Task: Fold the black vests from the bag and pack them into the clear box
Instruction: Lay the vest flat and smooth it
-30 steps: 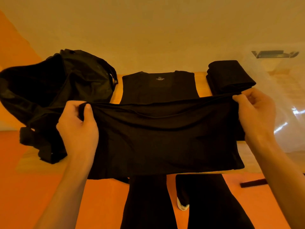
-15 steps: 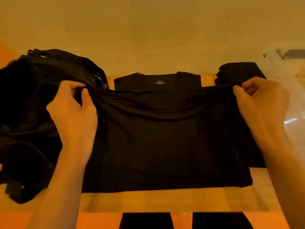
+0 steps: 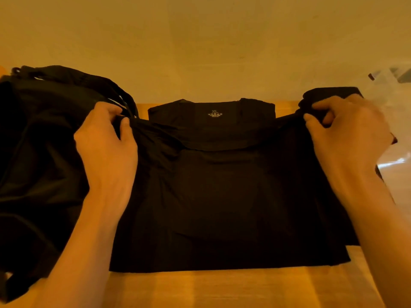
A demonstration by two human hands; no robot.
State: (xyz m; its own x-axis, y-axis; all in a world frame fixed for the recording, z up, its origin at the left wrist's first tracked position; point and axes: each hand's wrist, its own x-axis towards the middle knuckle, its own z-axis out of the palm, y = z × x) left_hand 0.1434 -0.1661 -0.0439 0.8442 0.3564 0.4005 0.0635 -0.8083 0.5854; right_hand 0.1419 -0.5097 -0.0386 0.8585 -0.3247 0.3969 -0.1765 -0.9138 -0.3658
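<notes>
The black vest [image 3: 218,207] lies spread on the wooden table [image 3: 222,290], its collar at the far side with a pale XL label [image 3: 214,113] showing inside the neck. Its lower part is doubled over the body, the folded edge nearest the person and the hem raised across the chest just short of the label. The left hand [image 3: 106,147] pinches the hem's left corner between thumb and curled fingers. The right hand [image 3: 347,138] pinches the right corner likewise, and the cloth sags slightly between them. Left of the vest, touching it, slumps the black bag [image 3: 44,163], its straps [image 3: 115,94] arching beside the left hand. Behind the right hand sits a dark folded garment [image 3: 333,92], partly hidden. At the far right edge stands the clear box [image 3: 395,121], whose inside cannot be made out. A plain wall [image 3: 200,41] rises behind the table
</notes>
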